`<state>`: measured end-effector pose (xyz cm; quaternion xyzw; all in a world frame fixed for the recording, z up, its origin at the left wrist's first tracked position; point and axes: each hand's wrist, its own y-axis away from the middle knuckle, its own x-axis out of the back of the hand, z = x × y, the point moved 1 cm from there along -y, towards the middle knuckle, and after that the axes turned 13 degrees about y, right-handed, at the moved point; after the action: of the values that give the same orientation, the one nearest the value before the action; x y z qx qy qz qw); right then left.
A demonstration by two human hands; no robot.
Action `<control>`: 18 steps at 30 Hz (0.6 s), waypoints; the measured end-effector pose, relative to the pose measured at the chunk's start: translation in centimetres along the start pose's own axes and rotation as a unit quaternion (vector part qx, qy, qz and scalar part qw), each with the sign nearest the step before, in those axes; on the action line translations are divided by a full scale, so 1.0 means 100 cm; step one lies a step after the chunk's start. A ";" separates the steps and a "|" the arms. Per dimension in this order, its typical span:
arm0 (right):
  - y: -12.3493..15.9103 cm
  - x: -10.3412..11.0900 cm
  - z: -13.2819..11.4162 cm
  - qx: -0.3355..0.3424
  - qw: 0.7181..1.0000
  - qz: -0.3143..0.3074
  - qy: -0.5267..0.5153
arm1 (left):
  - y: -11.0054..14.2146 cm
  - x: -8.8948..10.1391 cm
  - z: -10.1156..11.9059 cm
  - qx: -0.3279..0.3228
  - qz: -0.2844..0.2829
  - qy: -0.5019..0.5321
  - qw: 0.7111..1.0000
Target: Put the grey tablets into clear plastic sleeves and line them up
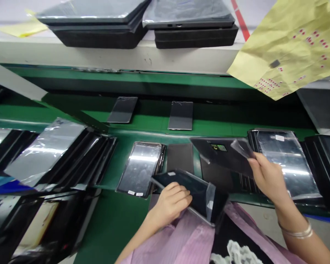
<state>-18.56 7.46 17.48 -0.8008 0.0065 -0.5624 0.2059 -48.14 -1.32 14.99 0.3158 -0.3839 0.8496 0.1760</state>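
Note:
Close to my body, my left hand (172, 201) is closed on the edge of a tablet (198, 190), its dark glossy face tilted up. A strip of clear film (210, 200) with a small white label lies across the tablet's right end. Up and to the right, my right hand (268, 179) pinches a dark, thin sheet (227, 159) by its right end. A green sticker shows on that sheet, and its corner near my fingers is folded over and see-through. The sheet is apart from the tablet.
A stack of tablets (140, 167) stands left of my hands, another film-wrapped stack (288, 161) at right. Black panels in bags (71, 157) lean at left. Two tablets (180, 115) lie on the green belt. Wrapped stacks (189, 22) and yellow paper (294, 55) are above.

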 end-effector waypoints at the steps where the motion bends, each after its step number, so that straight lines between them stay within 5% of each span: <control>1: 0.010 -0.002 0.001 0.052 0.996 0.053 0.038 | -0.001 0.003 -0.002 -0.020 -0.017 -0.035 0.999; 5: 0.061 -0.048 0.009 0.218 0.960 0.141 0.102 | 0.008 -0.003 -0.027 -0.091 -0.080 -0.160 0.980; 11: 0.143 -0.105 0.021 0.263 0.963 0.014 0.058 | 0.050 -0.011 -0.090 -0.146 -0.104 -0.178 0.968; 14: 0.170 -0.124 0.023 0.225 0.972 -0.061 0.038 | 0.067 -0.020 -0.120 -0.053 -0.176 -0.070 0.980; 18: 0.175 -0.152 0.028 0.070 0.986 -0.148 0.043 | 0.080 -0.033 -0.148 0.078 -0.218 -0.008 0.973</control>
<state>-17.70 -3.94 -2.82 -0.7515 -0.1429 -0.6195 0.1759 -56.00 4.62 0.97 0.4111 -0.2396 0.8156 0.3291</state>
